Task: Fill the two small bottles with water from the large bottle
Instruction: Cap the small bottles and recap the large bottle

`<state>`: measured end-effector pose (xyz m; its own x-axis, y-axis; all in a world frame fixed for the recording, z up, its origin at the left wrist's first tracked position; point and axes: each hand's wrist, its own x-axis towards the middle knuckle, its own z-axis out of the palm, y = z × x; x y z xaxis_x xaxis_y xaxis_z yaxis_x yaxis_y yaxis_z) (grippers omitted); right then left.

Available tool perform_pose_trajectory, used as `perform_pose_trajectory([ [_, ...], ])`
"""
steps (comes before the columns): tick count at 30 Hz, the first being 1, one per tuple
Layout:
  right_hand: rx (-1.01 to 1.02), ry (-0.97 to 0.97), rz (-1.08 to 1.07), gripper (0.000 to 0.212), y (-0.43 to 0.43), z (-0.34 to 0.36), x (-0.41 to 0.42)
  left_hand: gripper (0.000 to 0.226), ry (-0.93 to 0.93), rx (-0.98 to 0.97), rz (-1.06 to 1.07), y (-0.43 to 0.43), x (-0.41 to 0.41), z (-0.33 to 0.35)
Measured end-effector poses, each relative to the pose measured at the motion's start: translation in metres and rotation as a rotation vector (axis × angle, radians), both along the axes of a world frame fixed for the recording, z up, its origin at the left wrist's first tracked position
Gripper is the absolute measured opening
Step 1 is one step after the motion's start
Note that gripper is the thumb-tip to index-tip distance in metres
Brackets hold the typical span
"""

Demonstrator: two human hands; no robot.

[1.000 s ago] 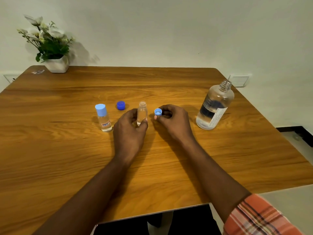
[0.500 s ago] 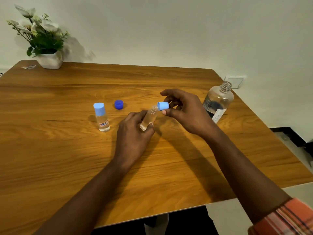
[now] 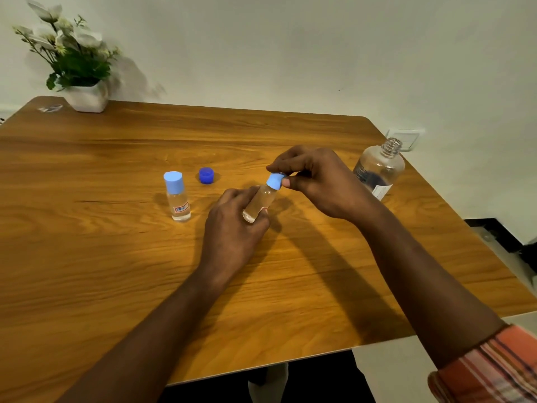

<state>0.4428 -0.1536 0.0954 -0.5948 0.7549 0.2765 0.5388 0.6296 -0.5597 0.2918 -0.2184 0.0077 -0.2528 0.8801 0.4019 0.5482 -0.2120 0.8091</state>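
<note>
A wood-grain tabletop (image 3: 116, 257) meets a pale wall (image 3: 290, 53), a potted plant (image 3: 72, 62) at its far left corner. Fingers of the left hand (image 3: 232, 228) grip a tilted small bottle (image 3: 260, 203), the right hand (image 3: 322, 181) pinching its light blue cap (image 3: 275, 180); the uncapped large bottle (image 3: 380, 167) stands far right

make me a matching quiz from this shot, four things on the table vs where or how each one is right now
Things:
1 large bottle
2 dark blue cap
3 leftmost small bottle
4 second small bottle

States:
a tilted in the left hand, right hand pinching its light blue cap
b upright, capped, untouched
c open-necked, at the table's right edge
d lying loose on the table

Pairs: 1-c, 2-d, 3-b, 4-a
</note>
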Motion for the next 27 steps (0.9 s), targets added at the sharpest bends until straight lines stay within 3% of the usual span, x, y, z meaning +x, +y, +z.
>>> perform_pose_trajectory([
  [9,-0.019,-0.053,-0.076,0.029,0.0013,0.0018,-0.0012,0.039,0.020,0.019,-0.014,-0.0001,0.0008,0.0003],
  [14,-0.056,-0.029,-0.139,0.045,0.0015,0.0017,0.0009,0.037,0.033,0.013,-0.025,-0.0006,0.0015,0.0014],
  [17,-0.119,0.065,-0.103,0.035,0.0040,0.0031,0.0056,0.038,0.016,0.010,-0.034,-0.0011,0.0007,0.0015],
  [24,-0.100,0.029,-0.107,0.020,0.0054,0.0001,0.0044,0.039,0.018,0.007,-0.038,-0.0013,0.0010,0.0016],
  [27,-0.065,0.025,-0.148,0.024,0.0036,-0.0022,0.0017,0.039,0.028,0.010,-0.041,-0.0015,0.0014,0.0018],
])
